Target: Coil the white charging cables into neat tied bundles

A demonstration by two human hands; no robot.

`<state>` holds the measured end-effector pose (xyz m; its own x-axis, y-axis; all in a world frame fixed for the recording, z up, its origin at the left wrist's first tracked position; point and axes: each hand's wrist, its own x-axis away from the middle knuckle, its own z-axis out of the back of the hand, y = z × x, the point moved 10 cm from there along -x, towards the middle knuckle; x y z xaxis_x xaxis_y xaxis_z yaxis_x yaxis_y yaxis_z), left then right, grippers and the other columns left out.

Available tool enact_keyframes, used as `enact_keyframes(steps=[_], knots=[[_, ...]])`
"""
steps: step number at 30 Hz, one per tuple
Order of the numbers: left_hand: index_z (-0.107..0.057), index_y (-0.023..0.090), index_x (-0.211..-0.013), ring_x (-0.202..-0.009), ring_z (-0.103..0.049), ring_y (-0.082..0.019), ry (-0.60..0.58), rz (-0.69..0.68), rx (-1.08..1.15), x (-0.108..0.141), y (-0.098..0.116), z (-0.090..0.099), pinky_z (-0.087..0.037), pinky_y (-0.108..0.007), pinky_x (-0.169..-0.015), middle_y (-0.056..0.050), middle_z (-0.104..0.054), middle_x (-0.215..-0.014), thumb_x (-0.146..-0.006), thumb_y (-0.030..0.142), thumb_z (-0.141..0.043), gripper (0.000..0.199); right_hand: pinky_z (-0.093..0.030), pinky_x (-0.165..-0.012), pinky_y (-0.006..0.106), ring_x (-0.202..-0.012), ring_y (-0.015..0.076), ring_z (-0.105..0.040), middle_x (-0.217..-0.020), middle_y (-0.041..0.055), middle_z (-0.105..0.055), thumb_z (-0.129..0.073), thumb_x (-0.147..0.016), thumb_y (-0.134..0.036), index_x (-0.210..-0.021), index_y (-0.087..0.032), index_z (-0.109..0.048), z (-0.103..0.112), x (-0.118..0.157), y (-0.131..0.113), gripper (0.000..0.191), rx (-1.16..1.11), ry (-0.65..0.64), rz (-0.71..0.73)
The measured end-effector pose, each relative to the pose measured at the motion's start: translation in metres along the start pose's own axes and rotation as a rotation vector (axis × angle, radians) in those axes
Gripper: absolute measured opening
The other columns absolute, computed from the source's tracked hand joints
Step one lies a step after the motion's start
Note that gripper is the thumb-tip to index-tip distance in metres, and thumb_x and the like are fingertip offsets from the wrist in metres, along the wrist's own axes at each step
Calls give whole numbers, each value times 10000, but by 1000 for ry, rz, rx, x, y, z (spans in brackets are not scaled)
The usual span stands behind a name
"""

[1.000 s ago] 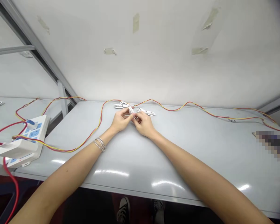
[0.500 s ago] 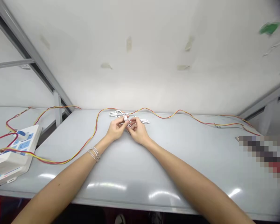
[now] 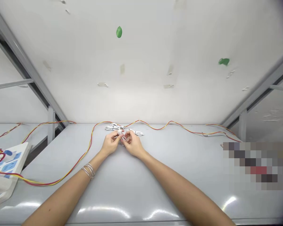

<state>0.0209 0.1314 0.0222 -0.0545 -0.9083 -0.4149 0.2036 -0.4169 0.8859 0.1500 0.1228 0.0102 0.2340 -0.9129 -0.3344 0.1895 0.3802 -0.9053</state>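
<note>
Between my two hands is a small bundle of white cable (image 3: 120, 134), its loops standing up between the fingers. My left hand (image 3: 110, 142), with bracelets at the wrist, pinches the bundle from the left. From the right, my right hand (image 3: 132, 143) closes its thumb and fingertips on the same cable; its lower part is mostly hidden by the fingers. Just behind my hands lie tied white cable bundles (image 3: 113, 126) on the left, and another white cable bundle (image 3: 137, 133) sits to the right behind my right hand.
A red and yellow wire (image 3: 91, 141) winds along the back of the grey table (image 3: 179, 163) and down its left side. At the left stands a white and blue power strip (image 3: 13, 166). Metal frame posts (image 3: 51, 124) border a pale back wall. A blurred patch covers the right side.
The view has tilted up and shifted right, so more wall shows. Both hands stay together on the white cable, with small finger movements.
</note>
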Motion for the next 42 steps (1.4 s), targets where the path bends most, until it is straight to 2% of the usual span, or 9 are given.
enact_keyframes(steps=[4, 5, 11, 15, 20, 24, 27, 34, 42], knots=[[-753, 138, -959, -1013, -693, -278, -5, 21, -1, 2, -6, 1, -573, -381, -880, -124, -753, -1047, -789, 529, -682, 433, -435, -546, 250, -556, 136, -579, -664, -57, -558, -679, -744, -317, -910, -226, -460, 1, 0, 10, 290, -36, 34, -84], [-756, 143, -935, -973, -704, -278, 40, 20, -6, 1, -7, 5, -582, -380, -858, -122, -759, -1011, -771, 538, -695, 432, -437, -546, 249, -545, 135, -576, -643, -62, -550, -682, -739, -301, -914, -226, -466, -1, -1, 11, 287, -52, 15, -91], [-756, 149, -914, -953, -712, -286, 39, -11, 7, 1, -3, 1, -599, -386, -830, -129, -760, -1003, -753, 579, -695, 464, -425, -520, 249, -520, 145, -567, -590, -66, -529, -693, -755, -327, -911, -226, -471, 2, -1, 15, 289, -41, 36, -98], [-752, 163, -946, -915, -711, -264, 56, -10, -2, 2, -1, 3, -598, -359, -779, -107, -760, -1015, -789, 551, -666, 427, -441, -529, 261, -561, 153, -600, -695, -31, -596, -709, -741, -371, -923, -225, -480, 1, -1, 10, 327, -67, 32, -62], [-754, 151, -954, -1010, -697, -284, 60, -7, 12, 3, -3, 3, -573, -387, -876, -123, -755, -1045, -776, 510, -687, 407, -441, -544, 259, -561, 142, -590, -691, -36, -587, -707, -733, -372, -899, -223, -479, 2, -1, 9, 318, -66, 14, -67], [-745, 146, -1032, -1013, -695, -270, 46, 0, 18, 5, -2, 3, -571, -381, -865, -129, -746, -1082, -813, 457, -661, 390, -442, -547, 261, -559, 140, -586, -692, -33, -588, -706, -734, -385, -895, -218, -491, 2, -2, 7, 316, -60, 4, -55], [-753, 152, -1005, -997, -698, -258, 57, -4, 26, 6, 0, 4, -567, -370, -870, -116, -752, -1055, -809, 422, -679, 341, -434, -545, 261, -571, 149, -595, -677, -21, -599, -692, -751, -384, -857, -219, -506, 0, -2, 7, 272, -46, -17, -51], [-751, 145, -1002, -984, -703, -266, 65, 27, 48, 8, -2, 4, -587, -347, -778, -120, -751, -1057, -786, 438, -697, 368, -439, -552, 268, -580, 149, -597, -704, -12, -611, -680, -756, -371, -840, -217, -519, -1, -2, 7, 238, -54, -18, -44], [-735, 126, -1022, -936, -700, -249, 51, 52, 73, 6, -3, 0, -574, -338, -790, -129, -751, -1046, -782, 430, -694, 390, -439, -559, 268, -592, 143, -568, -687, -16, -589, -675, -764, -365, -868, -210, -522, -2, -2, 8, 242, -55, -19, -49]])
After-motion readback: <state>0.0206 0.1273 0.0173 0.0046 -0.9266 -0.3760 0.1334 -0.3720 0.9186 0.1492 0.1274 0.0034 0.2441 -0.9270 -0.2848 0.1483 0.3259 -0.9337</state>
